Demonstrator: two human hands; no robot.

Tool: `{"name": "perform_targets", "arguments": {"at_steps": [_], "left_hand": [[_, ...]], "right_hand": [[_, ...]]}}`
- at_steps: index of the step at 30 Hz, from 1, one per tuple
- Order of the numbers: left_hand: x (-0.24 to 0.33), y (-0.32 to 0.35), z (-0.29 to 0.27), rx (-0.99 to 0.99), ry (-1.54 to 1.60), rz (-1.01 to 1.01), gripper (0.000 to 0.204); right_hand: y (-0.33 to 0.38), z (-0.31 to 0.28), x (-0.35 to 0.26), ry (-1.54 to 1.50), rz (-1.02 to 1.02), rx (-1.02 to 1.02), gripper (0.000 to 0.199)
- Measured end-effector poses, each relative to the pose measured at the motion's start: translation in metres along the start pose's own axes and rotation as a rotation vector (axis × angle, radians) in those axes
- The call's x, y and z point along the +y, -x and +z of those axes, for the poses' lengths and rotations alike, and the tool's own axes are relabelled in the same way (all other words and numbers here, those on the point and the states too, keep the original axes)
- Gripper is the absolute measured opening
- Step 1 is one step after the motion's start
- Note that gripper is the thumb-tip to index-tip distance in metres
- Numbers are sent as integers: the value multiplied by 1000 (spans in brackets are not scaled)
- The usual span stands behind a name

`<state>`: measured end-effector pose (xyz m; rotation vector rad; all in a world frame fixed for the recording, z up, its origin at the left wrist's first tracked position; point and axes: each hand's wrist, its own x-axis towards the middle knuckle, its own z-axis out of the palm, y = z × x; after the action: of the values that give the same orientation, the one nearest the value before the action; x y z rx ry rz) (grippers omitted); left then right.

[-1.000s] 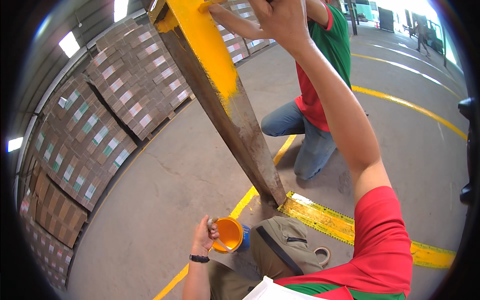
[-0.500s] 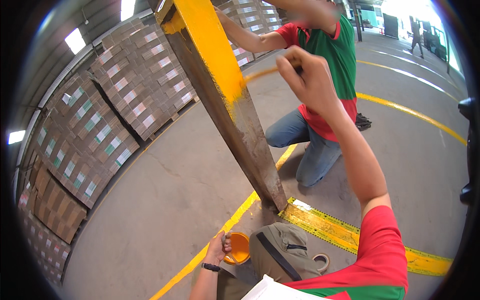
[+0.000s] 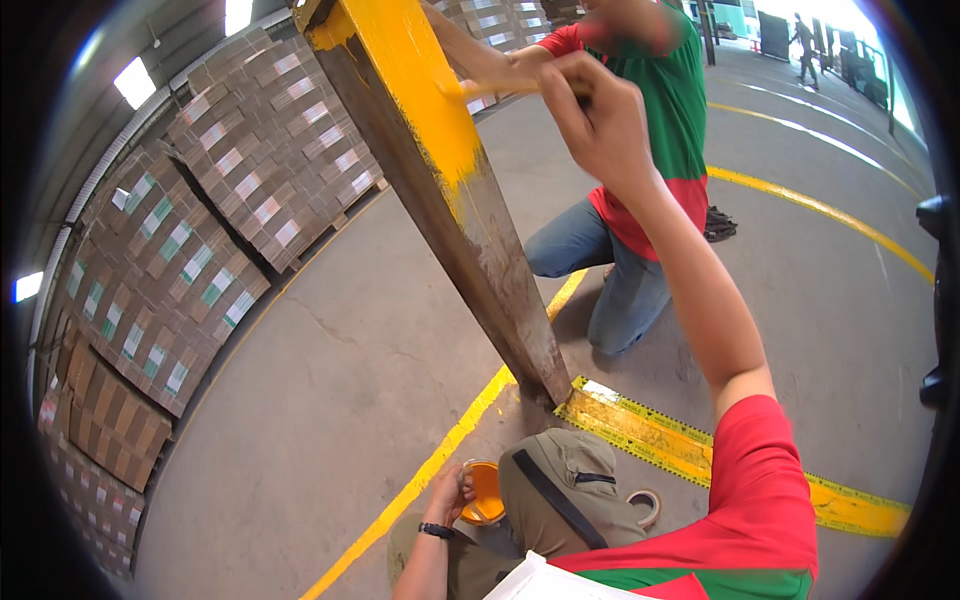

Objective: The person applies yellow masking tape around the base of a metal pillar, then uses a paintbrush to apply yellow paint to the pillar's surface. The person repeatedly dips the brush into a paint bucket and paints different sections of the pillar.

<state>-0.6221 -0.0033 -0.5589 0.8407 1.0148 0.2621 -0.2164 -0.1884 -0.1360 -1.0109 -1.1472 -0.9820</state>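
A tall steel post (image 3: 470,250) leans across the view, its upper part coated in yellow paint and its lower part bare brown. My right hand (image 3: 598,118) is raised beside the post and grips a paintbrush (image 3: 495,88) whose tip meets the yellow area. Down by my knee (image 3: 555,490), my left hand (image 3: 447,495) holds an orange cup of yellow paint (image 3: 485,492). A wristwatch sits on that wrist.
A person in a green and red shirt and jeans (image 3: 640,190) kneels just behind the post. Yellow floor lines (image 3: 440,460) and a yellow painted strip (image 3: 690,455) meet at the post's base. A tape roll (image 3: 642,508) lies by my knee. Stacked carton pallets (image 3: 190,250) line the left.
My right hand came down from the top of the post and moved right, bringing the brush lower along the painted area. The left hand with the cup shifted slightly toward my knee.
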Motion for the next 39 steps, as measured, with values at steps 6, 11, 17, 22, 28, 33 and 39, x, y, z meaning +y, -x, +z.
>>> {"name": "perform_targets", "arguments": {"at_steps": [6, 11, 17, 22, 28, 33, 39], "left_hand": [[-13, -2, 1, -9, -6, 35, 22], [-15, -1, 0, -23, -68, 52, 19], [-16, 2, -4, -40, -109, 122, 19], [-19, 10, -8, 6, -157, 102, 23], [-27, 5, -15, -60, 13, 39, 35], [-31, -2, -15, 37, -61, 33, 30], [-28, 5, -13, 0, -40, 59, 28]], "right_hand": [[39, -32, -9, 30, 139, -393, 25], [-29, 3, -4, 33, -128, -163, 21], [-92, 29, -6, -240, -303, 216, 15], [-13, 28, 3, -141, -168, 162, 16], [129, -32, -27, 33, 70, -320, 11], [115, -32, -32, 35, 103, -431, 12], [5, 13, -37, 80, -115, -50, 14]]}}
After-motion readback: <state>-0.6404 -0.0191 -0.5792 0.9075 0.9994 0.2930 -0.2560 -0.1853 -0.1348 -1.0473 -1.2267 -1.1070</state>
